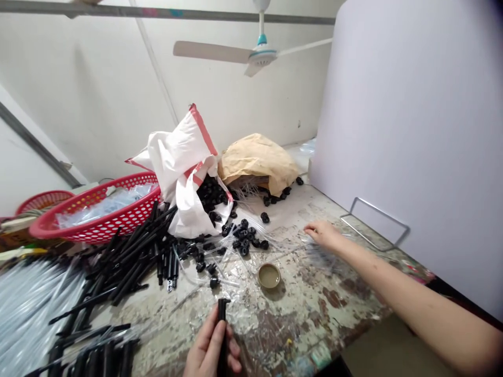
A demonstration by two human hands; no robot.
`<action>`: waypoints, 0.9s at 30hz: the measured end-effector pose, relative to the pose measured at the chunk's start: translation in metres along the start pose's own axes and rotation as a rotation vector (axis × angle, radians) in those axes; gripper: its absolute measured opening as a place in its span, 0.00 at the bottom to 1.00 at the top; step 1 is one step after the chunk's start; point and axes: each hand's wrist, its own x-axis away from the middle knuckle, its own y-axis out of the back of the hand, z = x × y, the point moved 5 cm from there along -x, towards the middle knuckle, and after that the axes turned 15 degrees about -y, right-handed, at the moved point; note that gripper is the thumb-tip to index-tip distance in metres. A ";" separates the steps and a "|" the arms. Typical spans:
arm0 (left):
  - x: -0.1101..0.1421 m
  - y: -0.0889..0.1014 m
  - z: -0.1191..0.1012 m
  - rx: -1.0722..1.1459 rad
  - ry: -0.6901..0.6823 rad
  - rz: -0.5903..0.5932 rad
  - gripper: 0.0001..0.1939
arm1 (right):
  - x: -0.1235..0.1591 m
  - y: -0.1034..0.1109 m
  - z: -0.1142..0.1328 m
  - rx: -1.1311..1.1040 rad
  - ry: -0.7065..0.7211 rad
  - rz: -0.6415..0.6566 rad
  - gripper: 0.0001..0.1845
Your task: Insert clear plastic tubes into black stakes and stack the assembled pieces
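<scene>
My left hand (210, 346) is low at the near table edge, its fingers wrapped round a black plastic tube (222, 319) that stands upright. My right hand (322, 232) is stretched out to the right side of the table, its fingers curled down onto thin clear plastic pieces (298, 242); what they grip is too small to name. Between the hands sits a small round lid (269, 275). Loose black caps (245, 236) lie further back, spilling from a white and red bag (184, 162).
A heap of black tubes (129, 256) covers the left of the worn table (314, 309). Clear tubes (31, 303) lie far left. A red basket (98, 220) and a brown paper bag (257, 159) stand behind. A white board (412, 131) with a wire stand (375, 225) closes the right.
</scene>
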 end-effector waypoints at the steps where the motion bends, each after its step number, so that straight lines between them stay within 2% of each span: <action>1: 0.000 -0.001 0.003 0.016 -0.005 -0.026 0.44 | -0.008 -0.003 -0.004 0.034 -0.007 -0.011 0.09; 3: 0.002 -0.003 0.007 0.027 -0.028 -0.067 0.40 | -0.015 -0.010 -0.007 0.090 -0.010 -0.016 0.07; 9: 0.002 0.001 0.011 0.030 -0.039 -0.079 0.33 | -0.019 -0.023 -0.005 0.105 0.018 -0.007 0.08; 13: 0.001 0.003 0.011 0.059 -0.028 -0.078 0.32 | -0.019 -0.018 -0.001 -0.004 -0.011 -0.002 0.04; 18: 0.004 -0.001 0.002 0.106 -0.021 -0.057 0.31 | -0.013 -0.008 0.007 -0.232 -0.005 0.138 0.13; 23: 0.007 0.001 -0.001 0.078 0.019 -0.003 0.30 | 0.018 0.008 0.028 -0.357 0.070 0.218 0.14; 27: 0.008 0.002 -0.001 0.049 -0.009 0.048 0.27 | 0.068 -0.003 0.060 -0.339 0.273 0.347 0.11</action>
